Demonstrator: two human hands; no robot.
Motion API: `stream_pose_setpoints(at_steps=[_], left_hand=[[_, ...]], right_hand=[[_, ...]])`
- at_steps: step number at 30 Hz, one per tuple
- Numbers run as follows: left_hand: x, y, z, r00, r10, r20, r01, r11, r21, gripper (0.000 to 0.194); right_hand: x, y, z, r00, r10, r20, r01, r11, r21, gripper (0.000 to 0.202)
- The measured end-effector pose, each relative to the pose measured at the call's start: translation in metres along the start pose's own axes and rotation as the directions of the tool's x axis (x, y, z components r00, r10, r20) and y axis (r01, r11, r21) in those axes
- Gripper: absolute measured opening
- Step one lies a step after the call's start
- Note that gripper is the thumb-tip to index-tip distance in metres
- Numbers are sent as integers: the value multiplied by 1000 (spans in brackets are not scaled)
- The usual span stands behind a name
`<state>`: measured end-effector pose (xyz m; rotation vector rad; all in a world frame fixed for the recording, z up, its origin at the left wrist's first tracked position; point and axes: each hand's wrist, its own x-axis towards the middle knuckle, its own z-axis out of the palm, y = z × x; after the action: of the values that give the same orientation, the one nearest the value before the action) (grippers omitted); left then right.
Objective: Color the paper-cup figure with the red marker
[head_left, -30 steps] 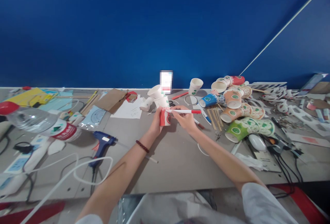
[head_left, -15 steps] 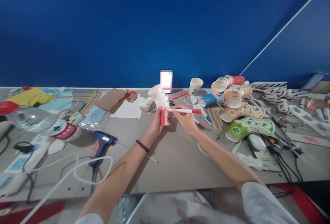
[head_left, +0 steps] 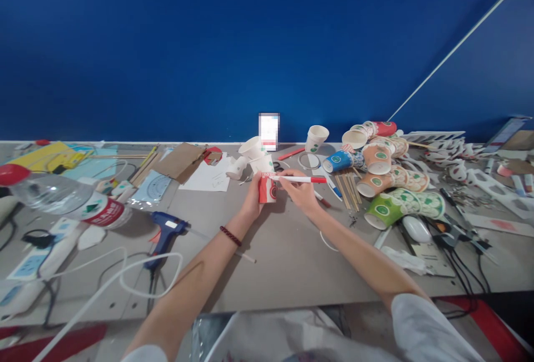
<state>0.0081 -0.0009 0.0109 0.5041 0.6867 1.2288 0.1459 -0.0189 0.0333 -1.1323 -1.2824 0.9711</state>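
My left hand (head_left: 252,196) is closed around a paper cup (head_left: 267,191) coloured red, with white bands and a round mark on its side. In my right hand (head_left: 301,192) is a white marker (head_left: 303,179) with a red end, held nearly level. The marker's left end is close to the cup's upper side; whether it touches I cannot tell. Just behind the held cup stand white paper cups (head_left: 251,149), one of them lying on its side (head_left: 236,168). Another white cup (head_left: 317,138) stands farther right.
Coloured paper cups (head_left: 382,206) lie in stacks at the right, near wooden sticks (head_left: 349,191). A blue glue gun (head_left: 166,235), a water bottle (head_left: 67,198), a power strip (head_left: 35,267) and looping cables are at the left. White paper (head_left: 204,179) and cardboard (head_left: 180,162) lie behind.
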Motion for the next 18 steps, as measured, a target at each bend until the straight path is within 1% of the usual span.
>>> stream_pose_setpoints(at_steps=[4, 6, 9, 11, 14, 18], left_hand=[[1, -1, -3, 999, -12, 40, 12, 1000, 2, 43], [1, -1, -4, 998, -8, 56, 8, 1000, 9, 45], [0, 0, -3, 998, 4, 64, -4, 1000, 6, 42], [-1, 1, -1, 1000, 2, 29, -2, 1000, 5, 37], [-1, 2, 1, 1000, -16, -16, 17, 1000, 10, 36], [0, 0, 0, 1000, -3, -5, 3, 1000, -2, 36]], right_hand=[[0, -1, 0, 998, -60, 34, 61, 998, -18, 12], [-1, -1, 0, 996, -74, 43, 75, 997, -29, 11], [-1, -1, 0, 999, -36, 21, 36, 999, -5, 18], [-1, -1, 0, 1000, -10, 4, 10, 1000, 6, 24], [-1, -1, 1, 1000, -10, -4, 10, 1000, 1, 30], [-1, -1, 1, 1000, -7, -6, 8, 1000, 4, 31]])
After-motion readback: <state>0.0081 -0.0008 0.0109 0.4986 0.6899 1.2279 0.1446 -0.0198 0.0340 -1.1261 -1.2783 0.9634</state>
